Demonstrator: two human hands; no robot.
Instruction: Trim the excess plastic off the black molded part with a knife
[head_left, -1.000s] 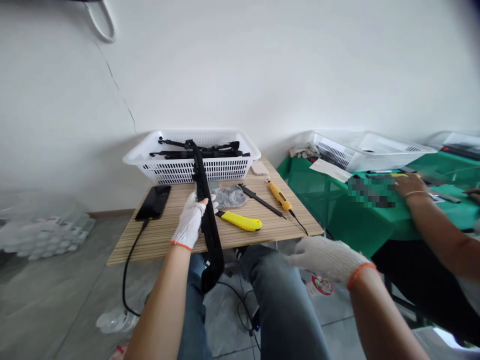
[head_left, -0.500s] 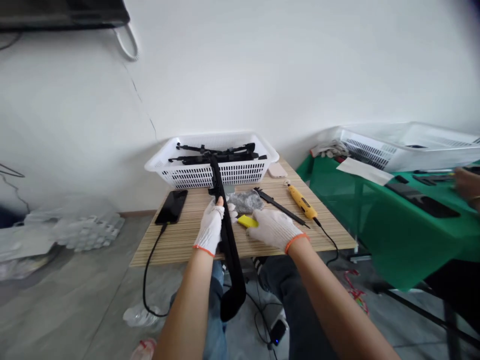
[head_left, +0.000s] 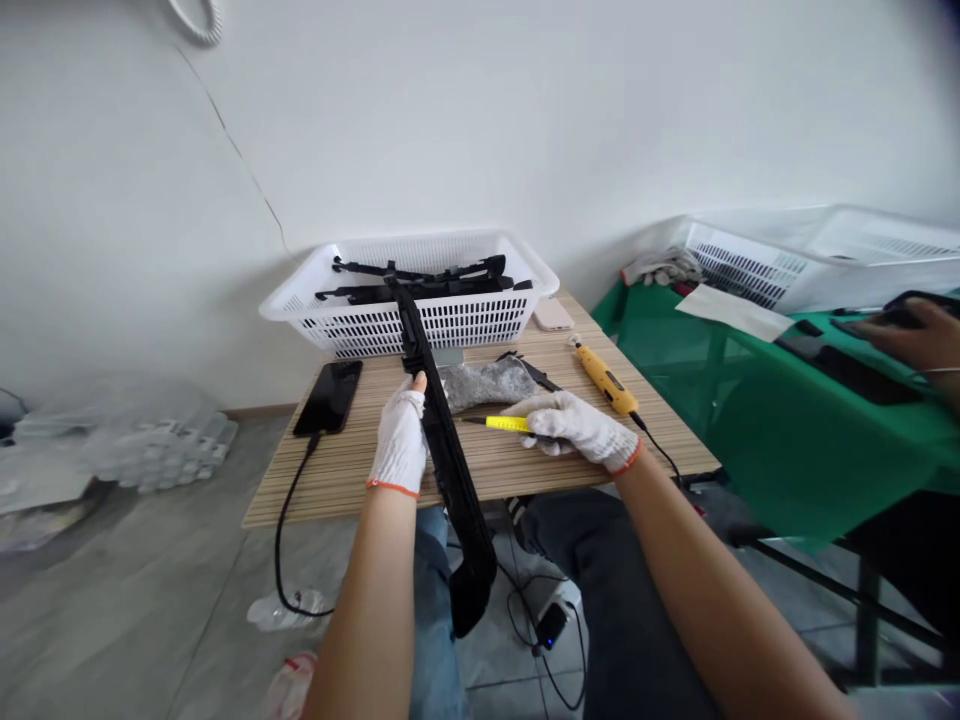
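Observation:
My left hand [head_left: 400,436], in a white knit glove with an orange cuff, is closed around a long black plastic part [head_left: 444,440]. The part slants from the basket rim down past the table's front edge, with its bent end over my legs. My right hand [head_left: 574,428], gloved the same way, is closed on a yellow utility knife [head_left: 507,424]. Its thin dark tip points left towards the black part, apart from it. Behind the knife lies a grey, crinkled plastic-wrapped bundle [head_left: 487,384]. A black caliper-like tool [head_left: 544,376] is partly hidden behind my right hand.
A white basket [head_left: 435,330] with several black parts stands at the table's back. A black phone [head_left: 328,398] on a cable lies left; a yellow corded rotary tool [head_left: 606,380] and a pale phone [head_left: 553,314] lie right. A co-worker's hand [head_left: 919,338] is over the green table [head_left: 757,420].
My right hand has moved slightly right, away from the black part, and the knife now shows its tip. The black part has turned in my left hand. The co-worker's hand has lifted a dark object.

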